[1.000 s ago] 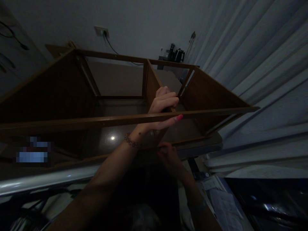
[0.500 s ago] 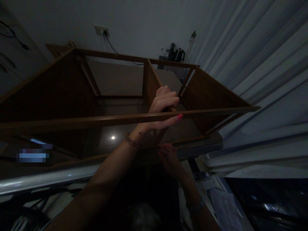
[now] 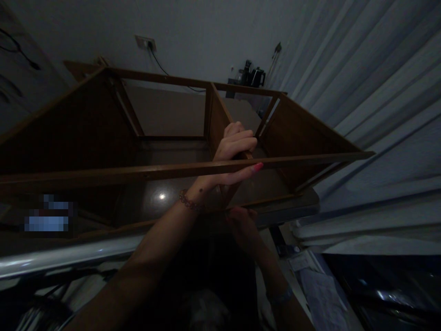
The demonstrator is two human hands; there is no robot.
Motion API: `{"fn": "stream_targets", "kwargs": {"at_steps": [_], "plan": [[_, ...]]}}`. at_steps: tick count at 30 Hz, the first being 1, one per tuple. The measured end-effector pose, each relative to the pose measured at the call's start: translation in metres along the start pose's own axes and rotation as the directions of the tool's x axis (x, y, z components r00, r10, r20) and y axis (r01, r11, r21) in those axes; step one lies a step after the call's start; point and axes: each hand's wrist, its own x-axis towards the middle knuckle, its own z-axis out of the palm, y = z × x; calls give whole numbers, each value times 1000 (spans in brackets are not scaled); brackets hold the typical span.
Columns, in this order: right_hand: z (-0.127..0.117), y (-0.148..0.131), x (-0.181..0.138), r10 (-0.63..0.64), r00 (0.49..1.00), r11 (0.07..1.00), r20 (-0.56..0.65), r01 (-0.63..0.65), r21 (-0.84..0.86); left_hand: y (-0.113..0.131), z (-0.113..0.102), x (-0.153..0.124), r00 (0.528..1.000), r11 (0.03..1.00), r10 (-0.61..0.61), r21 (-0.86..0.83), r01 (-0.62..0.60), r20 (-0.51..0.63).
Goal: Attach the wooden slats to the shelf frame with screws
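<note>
A brown wooden cabinet frame (image 3: 172,172) with open sides lies across a table. My left hand (image 3: 236,145) is closed around the front end of its middle divider panel (image 3: 220,110). The fingers lie over the divider's top edge, while the thumb stretches along the front rail. Lower down, my right hand (image 3: 243,225) is at the frame's bottom front rail, below the divider. Its fingers are curled together in shadow, and anything in them is hidden.
Pale curtains (image 3: 389,92) hang at the right. Behind the frame are a black kettle (image 3: 257,77) and a wall socket (image 3: 145,43) with a cord. Papers (image 3: 319,294) lie at lower right. A shiny metal tube (image 3: 76,253) runs along the left front.
My right hand has shifted very slightly at the bottom rail, its fingers turning a little. My left hand keeps its grip on the divider, and the frame stays in place.
</note>
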Motion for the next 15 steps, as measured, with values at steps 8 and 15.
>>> {"fn": "stream_targets", "kwargs": {"at_steps": [8, 15], "plan": [[-4, -3, 2, 3, 1000, 1000, 13, -3, 1, -2, 3, -1, 1000, 1000, -16, 0, 16, -18], [-3, -2, 2, 40, 994, 999, 105, -41, 6, -1, 4, 0, 999, 1000, 14, 2, -14, -48]]}}
